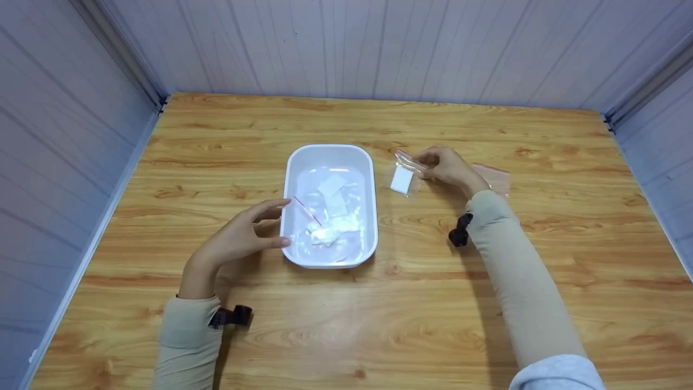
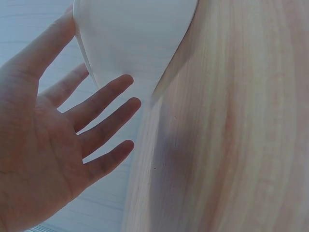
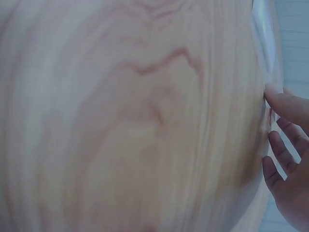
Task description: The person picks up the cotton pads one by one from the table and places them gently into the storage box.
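Observation:
A white plastic tub (image 1: 370, 184) with rounded corners sits on the table; white packets (image 1: 335, 197) and a thin red line, like a bag's seal (image 1: 307, 210), show inside it. My left hand (image 1: 233, 241) is at the tub's left side, thumb and index fingertip at the rim, the other fingers spread in the left wrist view. To the tub's right, my right hand (image 1: 450, 169) pinches the top right edge of a small clear zip-lock bag (image 1: 401, 179) holding a white rectangular piece. In the right wrist view the thumb (image 3: 287, 107) meets the bag's edge.
A second zip-lock bag (image 1: 495, 177) with a red seal lies right of my right wrist, partly behind it. The wood-grain table (image 1: 346, 325) meets pale panel walls (image 1: 346, 49) at the back and sides. A small black camera is strapped to each wrist.

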`<state>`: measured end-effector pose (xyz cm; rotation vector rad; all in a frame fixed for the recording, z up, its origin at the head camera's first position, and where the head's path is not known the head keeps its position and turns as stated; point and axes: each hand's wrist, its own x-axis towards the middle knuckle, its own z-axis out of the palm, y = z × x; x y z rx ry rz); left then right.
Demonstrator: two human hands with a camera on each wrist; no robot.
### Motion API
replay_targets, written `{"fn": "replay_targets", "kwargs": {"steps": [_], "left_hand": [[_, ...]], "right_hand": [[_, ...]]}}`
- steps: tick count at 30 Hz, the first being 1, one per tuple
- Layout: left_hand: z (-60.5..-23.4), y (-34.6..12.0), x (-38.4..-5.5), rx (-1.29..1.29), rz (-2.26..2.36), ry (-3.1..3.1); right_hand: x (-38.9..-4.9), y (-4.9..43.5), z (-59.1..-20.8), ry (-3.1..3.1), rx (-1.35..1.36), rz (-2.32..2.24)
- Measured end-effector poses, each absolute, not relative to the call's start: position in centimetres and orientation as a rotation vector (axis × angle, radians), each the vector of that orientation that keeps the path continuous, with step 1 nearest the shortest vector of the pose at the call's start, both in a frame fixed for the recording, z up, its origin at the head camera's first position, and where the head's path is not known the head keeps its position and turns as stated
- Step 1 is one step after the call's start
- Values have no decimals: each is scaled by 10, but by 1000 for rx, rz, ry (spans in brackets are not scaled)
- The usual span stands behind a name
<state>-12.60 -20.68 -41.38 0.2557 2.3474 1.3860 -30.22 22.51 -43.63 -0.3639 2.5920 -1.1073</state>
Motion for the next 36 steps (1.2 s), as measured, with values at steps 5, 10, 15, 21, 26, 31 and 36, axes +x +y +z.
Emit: {"fn": "replay_targets", "kwargs": {"steps": [5,10,15,21,26,31,36], "left_hand": [[-414,-207,-126,257,1389,2337],[-414,-206,-127,263,1386,2330],[-413,-206,-127,259,1380,2333],[-412,-206,-127,296,1423,2320],[-412,-206,-127,298,1427,2313],[-412,-206,-127,280,1404,2321],[-413,-207,-127,278,1395,2327]], "right_hand": [[-300,226,-436,2587,-335,-1117],[-297,229,-434,2581,-271,-1147],[-296,231,-432,2580,-231,-1170],[-294,231,-430,2609,-238,-1171],[-292,229,-429,2638,-245,-1185],[-291,229,-429,2651,-219,-1228],[-291,231,-428,2652,-202,-1266]]}}
